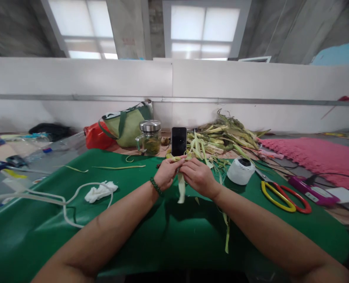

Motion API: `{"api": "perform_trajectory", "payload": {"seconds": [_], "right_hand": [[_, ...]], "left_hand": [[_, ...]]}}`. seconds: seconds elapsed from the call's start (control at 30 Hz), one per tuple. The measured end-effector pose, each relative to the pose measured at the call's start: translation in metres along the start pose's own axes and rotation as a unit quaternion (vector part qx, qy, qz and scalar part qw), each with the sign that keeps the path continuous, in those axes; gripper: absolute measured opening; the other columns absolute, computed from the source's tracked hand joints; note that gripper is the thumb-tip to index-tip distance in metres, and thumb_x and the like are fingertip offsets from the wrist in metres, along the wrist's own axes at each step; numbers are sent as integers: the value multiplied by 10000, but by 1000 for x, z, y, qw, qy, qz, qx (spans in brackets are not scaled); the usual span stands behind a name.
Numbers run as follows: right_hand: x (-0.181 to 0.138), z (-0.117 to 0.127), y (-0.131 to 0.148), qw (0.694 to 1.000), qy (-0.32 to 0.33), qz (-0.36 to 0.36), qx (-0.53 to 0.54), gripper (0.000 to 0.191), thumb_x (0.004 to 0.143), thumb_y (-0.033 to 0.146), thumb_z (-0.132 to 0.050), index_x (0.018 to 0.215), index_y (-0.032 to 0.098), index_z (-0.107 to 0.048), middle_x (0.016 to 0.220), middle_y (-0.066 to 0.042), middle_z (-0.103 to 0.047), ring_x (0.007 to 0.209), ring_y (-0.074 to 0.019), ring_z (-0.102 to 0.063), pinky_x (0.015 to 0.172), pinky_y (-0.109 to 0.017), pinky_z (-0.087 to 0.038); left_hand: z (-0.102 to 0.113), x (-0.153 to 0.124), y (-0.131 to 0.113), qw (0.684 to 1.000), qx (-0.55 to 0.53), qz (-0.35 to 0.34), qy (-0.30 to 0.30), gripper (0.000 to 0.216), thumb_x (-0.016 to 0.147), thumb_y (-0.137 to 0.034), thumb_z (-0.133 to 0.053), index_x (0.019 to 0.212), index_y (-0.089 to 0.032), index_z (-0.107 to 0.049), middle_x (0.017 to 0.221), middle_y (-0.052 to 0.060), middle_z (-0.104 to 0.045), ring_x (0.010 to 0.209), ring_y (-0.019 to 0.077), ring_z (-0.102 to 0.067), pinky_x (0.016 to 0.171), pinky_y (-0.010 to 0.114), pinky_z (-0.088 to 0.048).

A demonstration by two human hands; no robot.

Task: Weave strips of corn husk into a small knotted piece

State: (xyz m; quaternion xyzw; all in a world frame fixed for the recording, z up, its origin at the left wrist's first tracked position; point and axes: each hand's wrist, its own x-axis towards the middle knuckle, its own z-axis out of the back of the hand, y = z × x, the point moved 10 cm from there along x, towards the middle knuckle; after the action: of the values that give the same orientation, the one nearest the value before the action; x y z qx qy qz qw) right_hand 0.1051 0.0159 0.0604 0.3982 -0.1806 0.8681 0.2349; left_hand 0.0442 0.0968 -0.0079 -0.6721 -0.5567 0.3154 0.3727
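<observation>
Both hands meet over the middle of the green mat (127, 239). My left hand (167, 173), with a dark green bead bracelet at the wrist, pinches a pale green corn husk strip (181, 188) that hangs down between the hands. My right hand (199, 177) is closed at the same spot, its fingers curled on the husk. Just behind the fingers a black phone (179, 141) stands upright. More peeled husk strips (199, 147) lie behind my right hand. A thin strip (227, 234) dangles below my right wrist.
A heap of husks (230, 131) lies at the back right. Right of my hands are a white thread spool (240, 171) and scissors (283, 196) with yellow and red handles. To the left are crumpled tissue (101, 191) and a white cable (65, 204). A glass mug (150, 137) stands behind.
</observation>
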Motion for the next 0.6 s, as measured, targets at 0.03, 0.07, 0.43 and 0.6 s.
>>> {"api": "perform_trajectory", "payload": {"seconds": [0.03, 0.07, 0.43, 0.6], "right_hand": [[-1, 4, -6, 999, -23, -26, 36, 181, 882, 185, -463, 809, 171, -628, 801, -64, -656, 777, -173, -545, 744, -289, -465], [-2, 7, -14, 995, -47, -59, 71, 162, 872, 206, -487, 799, 172, -627, 772, -56, -657, 745, -166, -554, 708, -277, -468], [-24, -7, -75, 906, -35, -353, 231, 358, 771, 409, -582, 528, 168, -477, 490, 15, -491, 472, -90, -409, 470, -222, -322], [-22, -5, -76, 904, -41, -352, 237, 262, 724, 317, -576, 531, 176, -467, 478, 26, -480, 470, -88, -402, 474, -222, -312]], "left_hand": [[1, 0, 0, 1000, 10, -2, 0, 240, 545, -156, -817, 766, -110, -735, 668, 38, -708, 614, 100, -614, 664, 219, -481], [1, 1, 1, 1000, 20, -4, 4, 267, 526, -185, -832, 764, -108, -737, 670, 44, -710, 617, 108, -619, 674, 233, -484], [-6, -2, 3, 995, 82, 8, 56, 328, 523, -351, -830, 718, -112, -721, 723, 58, -713, 678, 155, -652, 762, 298, -495], [-13, -4, -7, 981, 163, -54, 89, 384, 561, -417, -806, 773, -105, -734, 719, 49, -708, 677, 134, -627, 730, 264, -480]]}}
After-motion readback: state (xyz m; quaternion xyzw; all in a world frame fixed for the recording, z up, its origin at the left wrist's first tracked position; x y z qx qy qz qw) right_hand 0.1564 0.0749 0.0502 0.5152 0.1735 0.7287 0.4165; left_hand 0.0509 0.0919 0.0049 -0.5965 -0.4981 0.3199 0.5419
